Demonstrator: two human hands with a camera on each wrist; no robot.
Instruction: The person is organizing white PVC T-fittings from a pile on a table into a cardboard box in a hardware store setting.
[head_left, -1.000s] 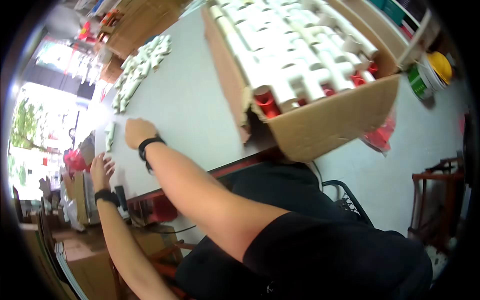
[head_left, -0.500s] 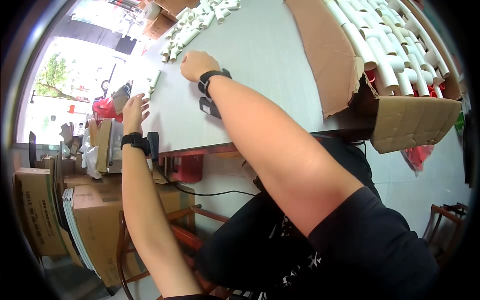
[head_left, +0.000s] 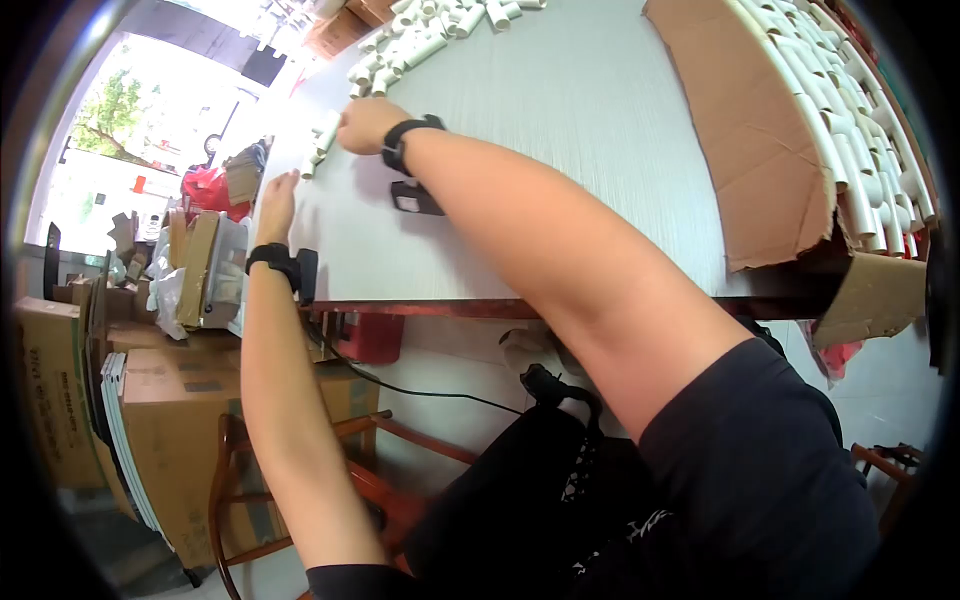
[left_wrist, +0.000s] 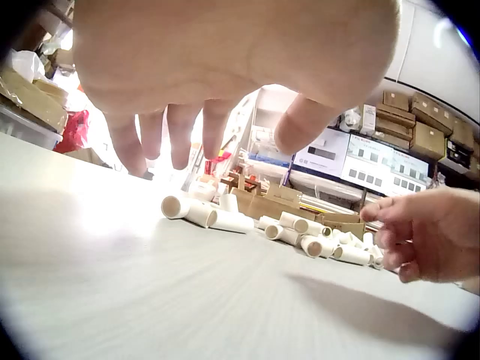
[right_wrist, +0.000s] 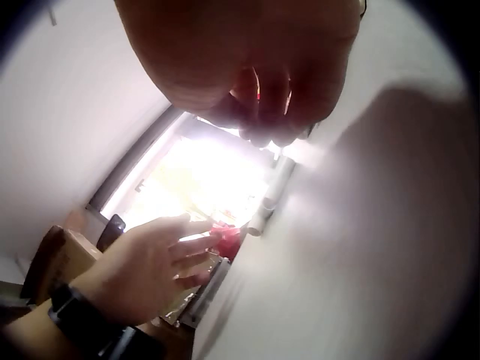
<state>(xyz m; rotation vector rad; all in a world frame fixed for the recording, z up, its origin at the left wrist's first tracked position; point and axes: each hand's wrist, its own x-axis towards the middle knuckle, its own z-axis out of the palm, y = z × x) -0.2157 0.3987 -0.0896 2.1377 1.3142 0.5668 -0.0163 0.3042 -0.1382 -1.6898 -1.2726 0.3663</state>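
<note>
A small group of white plastic pipe tees [head_left: 328,135] lies near the table's left edge; in the left wrist view its hollow ends [left_wrist: 201,213] show. My left hand [head_left: 277,208] is just short of it, fingers straight and spread in the left wrist view, holding nothing. Right beside the group, on its other side, is my right hand [head_left: 368,127]. Its fingers are loosely bent and nothing shows between them in the left wrist view [left_wrist: 431,234]. Behind both hands a heap of white pipe tees [head_left: 430,45] spreads over the table.
A large open carton [head_left: 745,130] packed with rows of white fittings [head_left: 850,130] stands on the table's right side. Below the left edge are brown cartons [head_left: 190,400] and a wooden chair [head_left: 365,485]. A black cable [head_left: 430,393] hangs below the table.
The head view has turned left, so the carton shifts right in the picture. My right hand has moved left, up to the small group of tees. My left hand has come closer to it.
</note>
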